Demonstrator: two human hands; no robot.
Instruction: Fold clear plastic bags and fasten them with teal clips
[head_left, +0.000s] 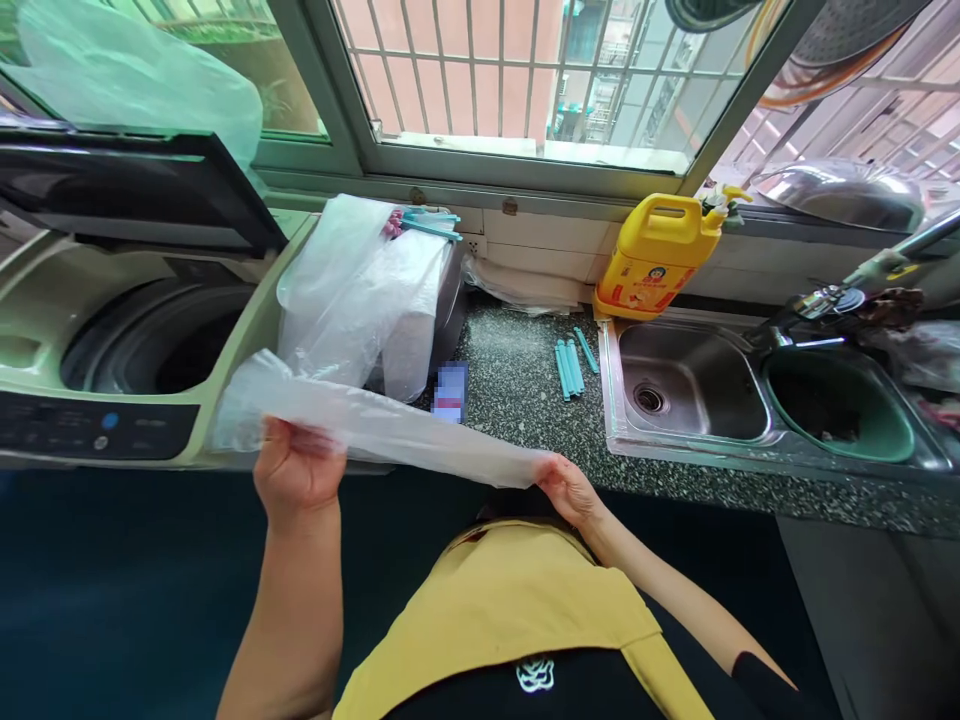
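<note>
One washer (150, 425), lid up, stands beside one counter (510, 360) with one two-basin sink (697, 395). One plastic bag (420, 428) stretches from the washer's corner along the counter's front edge. One yellow jug (660, 255) stands by the sink. Two grips hold the bag: left hand (300, 468) closed near one end, right hand (568, 490) pinching the other. At least four blue strips (568, 370) lie on the counter.

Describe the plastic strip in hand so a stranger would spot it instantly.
Start at the open washing machine on the left, then look right to the counter. Over its near edge, a long, whitish, translucent plastic strip spans left hand to right hand. Unlike the white plastic heaped behind, it is held by both hands.
</note>
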